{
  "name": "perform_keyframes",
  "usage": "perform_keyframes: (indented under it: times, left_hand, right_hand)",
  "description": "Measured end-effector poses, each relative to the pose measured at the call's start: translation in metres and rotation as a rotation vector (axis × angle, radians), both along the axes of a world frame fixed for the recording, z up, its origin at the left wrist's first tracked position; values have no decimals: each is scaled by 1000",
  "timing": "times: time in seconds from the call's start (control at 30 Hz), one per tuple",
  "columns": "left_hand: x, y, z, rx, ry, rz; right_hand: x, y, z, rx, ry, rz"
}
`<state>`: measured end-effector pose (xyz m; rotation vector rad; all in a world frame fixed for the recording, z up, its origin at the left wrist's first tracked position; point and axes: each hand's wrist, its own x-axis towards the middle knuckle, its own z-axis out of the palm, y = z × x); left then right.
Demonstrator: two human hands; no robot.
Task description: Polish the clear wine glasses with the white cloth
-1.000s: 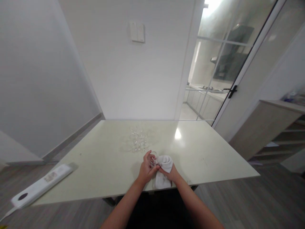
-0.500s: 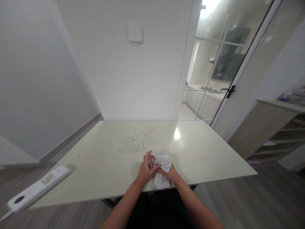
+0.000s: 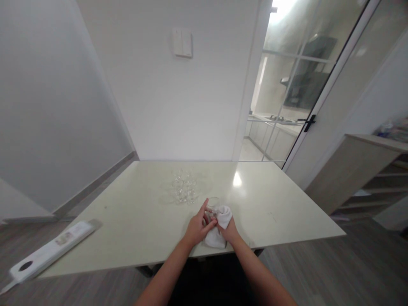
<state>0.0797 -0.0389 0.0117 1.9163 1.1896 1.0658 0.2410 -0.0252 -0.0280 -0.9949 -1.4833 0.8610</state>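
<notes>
Near the table's front edge my left hand (image 3: 196, 227) is closed around a clear stemmed glass (image 3: 213, 203), whose round rim shows above the fingertips. My right hand (image 3: 230, 231) grips a white cloth (image 3: 224, 216) pressed against the glass's right side. Part of the cloth hangs down between the hands to the tabletop. Fingers and cloth hide the glass's lower part. Beyond my left hand stands a cluster of several clear glasses (image 3: 179, 183) on the table.
The pale table (image 3: 134, 221) reaches back to the wall. A white power strip (image 3: 52, 250) lies across its left front corner. At the right are a glass-paned door (image 3: 295, 76) and a wooden shelf unit (image 3: 360, 170).
The glass has shifted slightly right and now has its rim turned more upward. My left fingers have moved up and right along it, and the cloth has shifted a little right.
</notes>
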Motion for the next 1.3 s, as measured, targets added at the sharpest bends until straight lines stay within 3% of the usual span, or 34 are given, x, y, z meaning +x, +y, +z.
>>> perform_keyframes:
  times: [0.17, 0.43, 0.6, 0.87, 0.93, 1.1, 1.3]
  left_hand:
    - [1, 0, 4, 5, 106, -3]
    - [1, 6, 3, -4, 81, 63]
    - [1, 9, 0, 22, 21, 82]
    - [-2, 10, -8, 36, 5, 187]
    - [-2, 10, -8, 49, 44, 210]
    - [0, 10, -9, 165, 220, 193]
    - [-1, 10, -16, 253, 276, 145]
  right_hand:
    - [0, 7, 4, -35, 87, -1]
    - [1, 0, -12, -98, 77, -91]
    - [-1, 1, -6, -124, 148, -71]
    - [13, 9, 2, -213, 331, -526]
    - [14, 8, 8, -200, 352, -488]
    - [7, -4, 20, -75, 278, -199]
    - [2, -10, 25, -9, 246, -77]
